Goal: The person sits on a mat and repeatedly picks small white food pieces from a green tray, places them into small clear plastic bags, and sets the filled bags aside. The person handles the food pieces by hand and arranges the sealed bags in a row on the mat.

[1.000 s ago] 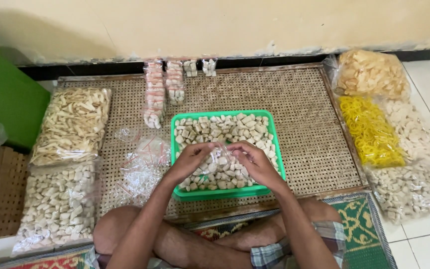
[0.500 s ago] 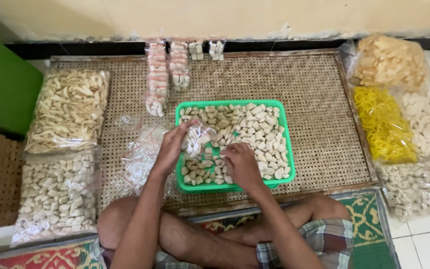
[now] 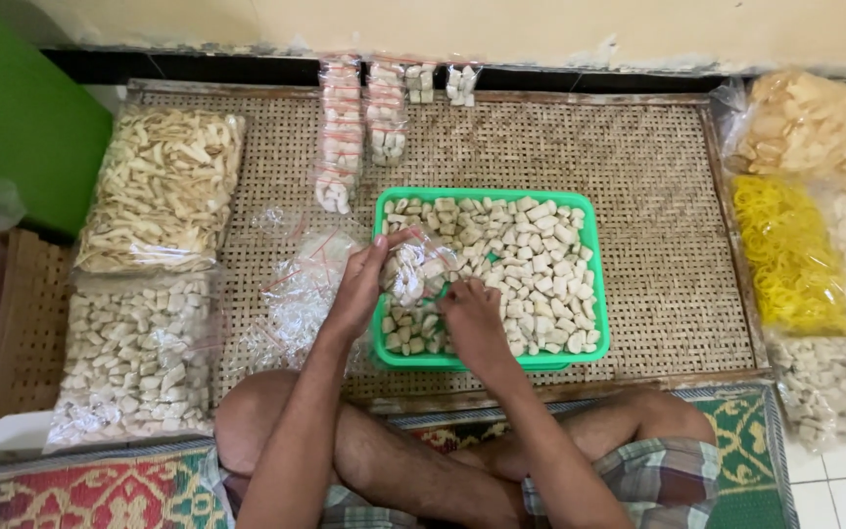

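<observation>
Small clear bag, part-filled, gripped by left hand; right hand pinches crackers in still-full green tray

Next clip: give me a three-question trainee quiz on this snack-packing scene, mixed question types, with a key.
1. True or false: the left hand holds a small clear bag over the green tray.
2. Multiple choice: where is the right hand?
A. On the bag of yellow crackers
B. In the tray, among the pale cracker pieces
C. On the pile of empty clear bags

3. Fill in: the filled small packets lie in rows on the woven ____, beyond the tray.

Key: 1 true; 2 B; 3 mat.
</observation>
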